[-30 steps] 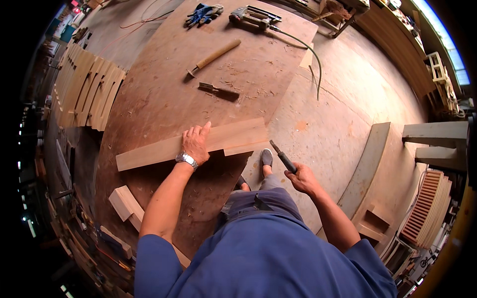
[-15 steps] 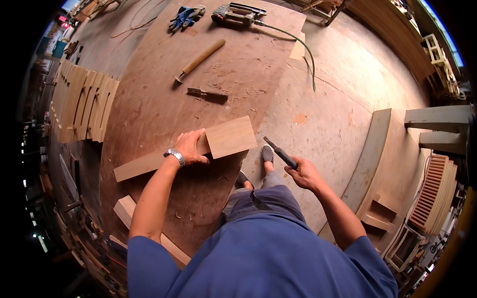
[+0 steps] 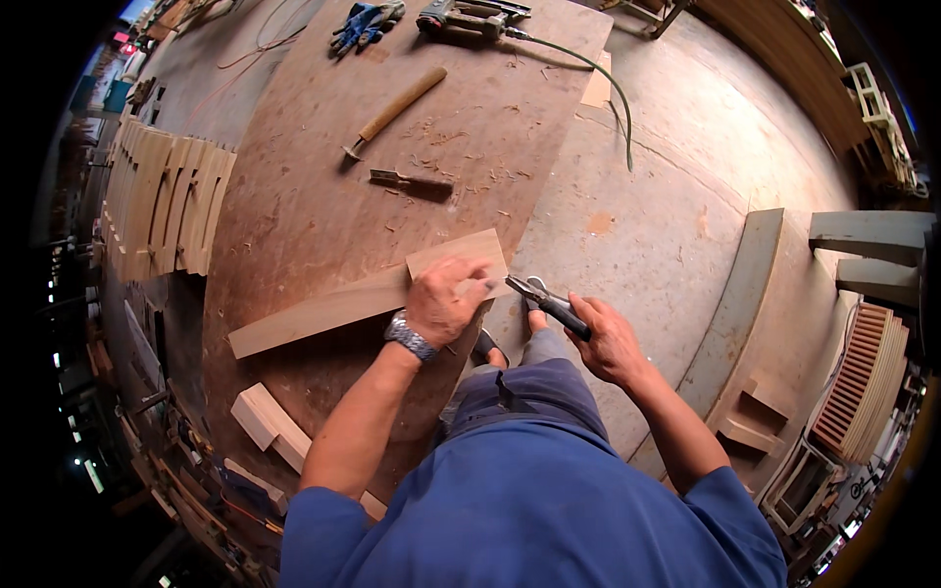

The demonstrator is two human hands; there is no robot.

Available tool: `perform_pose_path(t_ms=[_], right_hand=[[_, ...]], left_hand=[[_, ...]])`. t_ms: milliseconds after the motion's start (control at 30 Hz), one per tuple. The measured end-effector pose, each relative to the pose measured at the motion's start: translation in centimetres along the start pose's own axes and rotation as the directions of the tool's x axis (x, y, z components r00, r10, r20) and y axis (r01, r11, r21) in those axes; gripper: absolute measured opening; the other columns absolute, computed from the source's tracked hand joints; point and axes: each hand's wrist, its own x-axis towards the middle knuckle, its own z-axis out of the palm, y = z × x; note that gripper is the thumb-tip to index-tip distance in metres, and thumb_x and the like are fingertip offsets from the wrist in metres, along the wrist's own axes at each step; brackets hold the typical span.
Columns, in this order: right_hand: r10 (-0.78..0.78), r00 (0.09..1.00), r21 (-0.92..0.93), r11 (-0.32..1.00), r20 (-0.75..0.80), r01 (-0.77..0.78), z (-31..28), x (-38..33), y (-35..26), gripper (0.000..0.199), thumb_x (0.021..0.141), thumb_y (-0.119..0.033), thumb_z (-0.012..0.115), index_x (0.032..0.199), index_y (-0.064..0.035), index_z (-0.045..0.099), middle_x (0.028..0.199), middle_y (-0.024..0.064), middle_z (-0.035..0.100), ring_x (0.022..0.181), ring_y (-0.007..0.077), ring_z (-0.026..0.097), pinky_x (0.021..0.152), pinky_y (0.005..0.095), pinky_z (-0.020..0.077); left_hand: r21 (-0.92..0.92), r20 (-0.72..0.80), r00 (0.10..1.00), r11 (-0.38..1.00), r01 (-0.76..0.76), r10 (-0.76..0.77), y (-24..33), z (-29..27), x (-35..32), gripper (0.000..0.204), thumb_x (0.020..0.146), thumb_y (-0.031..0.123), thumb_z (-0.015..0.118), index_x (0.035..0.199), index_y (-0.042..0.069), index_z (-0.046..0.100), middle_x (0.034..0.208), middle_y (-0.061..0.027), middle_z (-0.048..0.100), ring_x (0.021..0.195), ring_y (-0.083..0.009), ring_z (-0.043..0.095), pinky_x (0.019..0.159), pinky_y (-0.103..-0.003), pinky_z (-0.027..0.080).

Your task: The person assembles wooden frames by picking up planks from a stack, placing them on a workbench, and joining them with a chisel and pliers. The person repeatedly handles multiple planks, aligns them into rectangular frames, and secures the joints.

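Over smooth, squared wood [image 3: 470,245], the left hand [image 3: 446,299] curls, hold unclear; the right hand [image 3: 605,338] clasps a tool [image 3: 557,313].

I see a big brown wood tbl [image 3: 289,201]. Far end: blue work gloves [image 3: 367,26] & a nail gun [image 3: 470,22] w/ a green hose [image 3: 559,47] going off the side. Then a hammer [image 3: 402,104], a chisel [image 3: 417,183] & curly shavings [image 3: 510,174]. Near end: a long pale board [image 3: 323,314] w/ a fat end, + another stepped wood piece [image 3: 260,416].

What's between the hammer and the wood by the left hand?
In the head view, a dark-handled chisel and some shavings lie on the tabletop between the hammer and that wood.
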Motion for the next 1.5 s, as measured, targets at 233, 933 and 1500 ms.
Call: perform_pose_path(t_ms=[233, 933, 1500], right_hand=[[-0.072, 0.997, -0.096, 0.993, -0.026, 0.070, -0.5, -0.7, 0.8, 0.056, 0.090, -0.014, 0.076, 0.141, -0.0024, 0.060, 0.123, 0.0186, 0.068, 0.111, 0.0394, 0.065, 0.092, 0.0456, 0.0538], [0.088, 0.958, -0.214, 0.976, 0.273, -0.029, -1.9, 3.9, 2.6, 0.020, 0.093, -0.019, 0.069, 0.108, -0.0073, 0.065, 0.099, 0.0200, 0.068, 0.100, 0.0415, 0.067, 0.084, 0.0512, 0.0540], [0.145, 0.692, 0.057, 0.964, 0.708, -0.260, -3.1, 10.2, 7.8, 0.036, 0.098, -0.034, 0.072, 0.101, 0.0021, 0.075, 0.085, 0.0132, 0.073, 0.073, 0.0229, 0.070, 0.069, 0.0400, 0.0563]], left_hand=[[-0.376, 0.134, 0.935, 0.856, 0.354, -0.328, -1.1, 3.2, 0.8, 0.023, 0.104, 0.018, 0.066, 0.103, -0.002, 0.076, 0.086, -0.0042, 0.074, 0.076, -0.0096, 0.068, 0.071, -0.025, 0.056], [0.523, -0.014, 0.999, 0.852, 0.036, -0.034, -6.4, -1.0, -2.2, 0.137, 0.052, 0.056, 0.098, 0.163, 0.010, 0.033, 0.158, -0.0208, 0.042, 0.144, -0.0413, 0.043, 0.119, -0.055, 0.036], [0.547, -0.037, 0.997, 0.834, 0.079, -0.070, -6.2, -0.3, -2.0, 0.135, 0.048, 0.039, 0.098, 0.163, 0.014, 0.032, 0.152, -0.0132, 0.043, 0.141, -0.0349, 0.044, 0.116, -0.051, 0.036]])
